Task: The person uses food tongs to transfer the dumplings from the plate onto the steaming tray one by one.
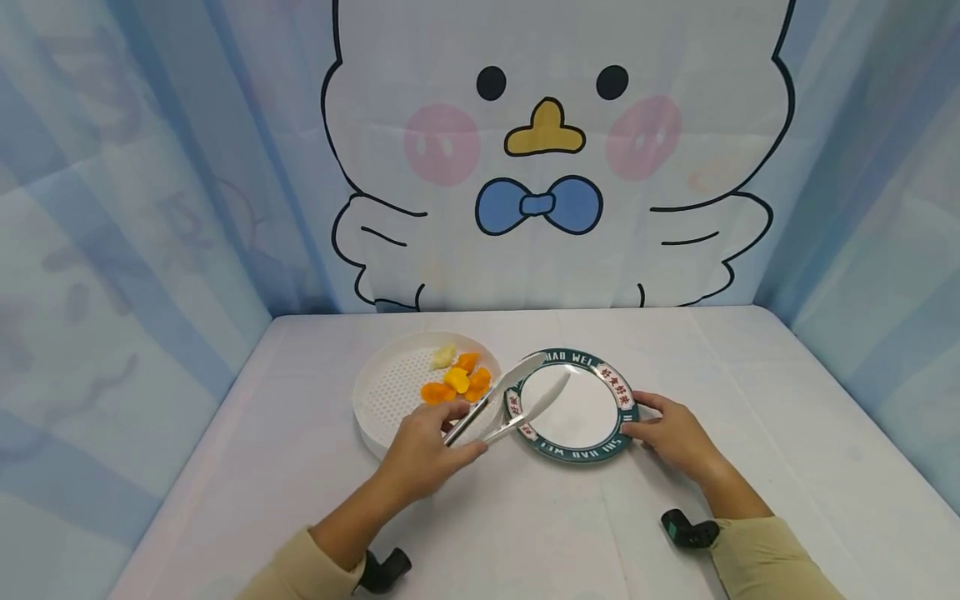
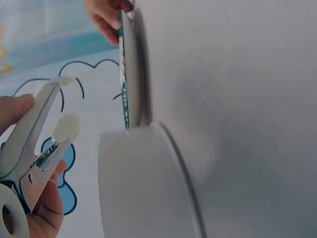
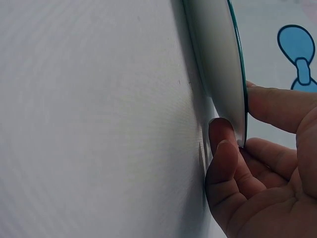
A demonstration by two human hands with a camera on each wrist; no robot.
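Observation:
My left hand (image 1: 426,450) holds metal tongs (image 1: 534,361) with pale tips. The tongs' arms are spread, with nothing visible between them, and the tips reach over the left part of a round plate (image 1: 618,387). White in the middle, the plate has a dark green lettered rim. At its right edge my right hand (image 1: 675,433) grips the rim; the right wrist view shows the thumb (image 3: 277,106) above and fingers curled under. Left of the plate stands a round white perforated tray (image 1: 397,383) with several orange and yellow pieces (image 1: 438,393) and a pale piece (image 1: 443,357).
A white cloth (image 1: 540,533) covers the table. Behind it hangs a curtain (image 1: 547,258) printed with a cartoon character, and blue curtains (image 1: 135,250) flank both sides. Black devices (image 1: 386,571) are strapped at both wrists.

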